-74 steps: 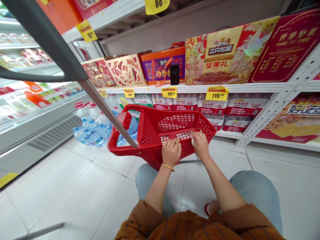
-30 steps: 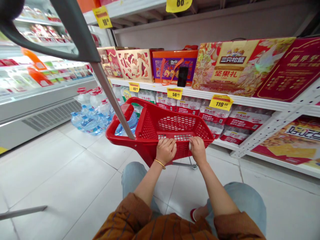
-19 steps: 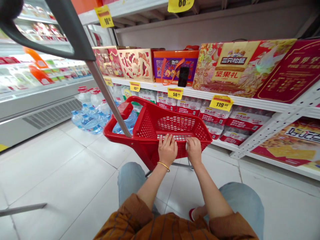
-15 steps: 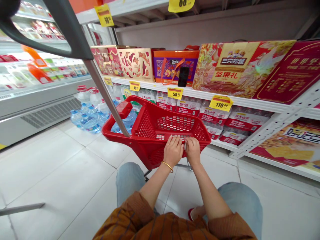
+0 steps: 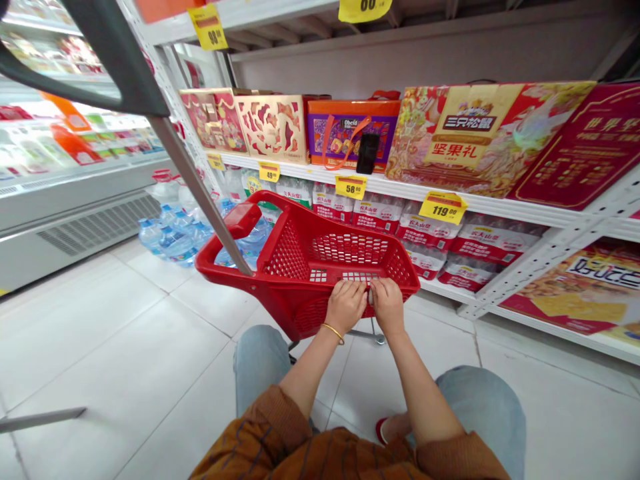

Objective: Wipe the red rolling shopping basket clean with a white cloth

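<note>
The fingertips of both hands are hidden: they are curled over the near rim of the basket and lost against its inner mesh. A small thing is wedged between the two hands at the rim, but what it is cannot be made out. The wheels of the basket are covered by its body, and only a bit of metal frame is seen beneath it. A grey pole is cut off at the top left and crosses in front of the basket's far-left handle. Behind the basket, a shelf is cut off at the right edge; the boxes on it are only partly shown, and a dark flat item leaning against one box cannot be identified. Left of the basket, bottles are blurred on the floor.

The left hand is closed on the near rim, knuckles up, with a bangle at the wrist. The right hand is closed on the same rim, just beside the left and nearly touching it. Both forearms are stretched forward and bare, with the sleeves pushed back near the elbows. The basket is held tilted, its far end raised, between the knees and the shelf.
</note>
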`<state>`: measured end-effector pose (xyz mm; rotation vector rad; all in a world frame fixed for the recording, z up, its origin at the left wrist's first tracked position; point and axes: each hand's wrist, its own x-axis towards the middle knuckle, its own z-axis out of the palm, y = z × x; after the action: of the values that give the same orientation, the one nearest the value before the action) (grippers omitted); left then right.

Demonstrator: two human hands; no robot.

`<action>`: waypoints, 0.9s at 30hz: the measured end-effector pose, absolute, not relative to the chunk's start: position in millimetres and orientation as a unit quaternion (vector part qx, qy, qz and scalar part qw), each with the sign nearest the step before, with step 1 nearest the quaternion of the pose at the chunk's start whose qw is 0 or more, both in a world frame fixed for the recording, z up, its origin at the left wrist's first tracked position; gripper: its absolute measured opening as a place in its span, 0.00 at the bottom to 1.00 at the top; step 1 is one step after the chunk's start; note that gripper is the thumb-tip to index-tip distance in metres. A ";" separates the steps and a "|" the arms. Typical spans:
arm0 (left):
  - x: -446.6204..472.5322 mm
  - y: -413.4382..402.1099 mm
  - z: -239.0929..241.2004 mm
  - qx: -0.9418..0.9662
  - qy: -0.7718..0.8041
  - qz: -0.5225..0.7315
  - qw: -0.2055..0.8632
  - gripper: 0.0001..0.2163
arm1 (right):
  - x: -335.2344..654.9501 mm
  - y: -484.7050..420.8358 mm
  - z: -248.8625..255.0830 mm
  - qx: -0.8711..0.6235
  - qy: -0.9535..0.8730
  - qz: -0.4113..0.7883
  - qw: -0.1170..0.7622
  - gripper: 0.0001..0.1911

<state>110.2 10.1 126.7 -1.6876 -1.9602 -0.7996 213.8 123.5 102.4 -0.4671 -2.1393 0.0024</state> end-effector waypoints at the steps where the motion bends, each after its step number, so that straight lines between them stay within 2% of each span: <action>1: 109.7 10.4 126.1 -0.608 -0.707 -0.292 0.215 0.13 | 216.3 126.3 101.3 -0.195 -0.864 0.001 0.464 0.11; 17: 112.7 11.6 124.9 -0.567 -0.716 -0.349 0.208 0.11 | 218.7 126.3 99.3 -0.243 -0.833 0.023 0.496 0.13; 23: 109.9 8.4 126.5 -0.567 -0.718 -0.349 0.202 0.11 | 195.0 99.2 102.2 -0.192 -0.851 0.093 0.480 0.13; 27: 106.3 6.2 127.9 -0.577 -0.712 -0.344 0.203 0.11 | 190.2 97.7 99.9 -0.189 -0.852 0.075 0.483 0.13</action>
<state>106.3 6.2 127.9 -1.6110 -1.9874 -0.9608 190.2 97.7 99.9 -0.4604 -2.0762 0.1829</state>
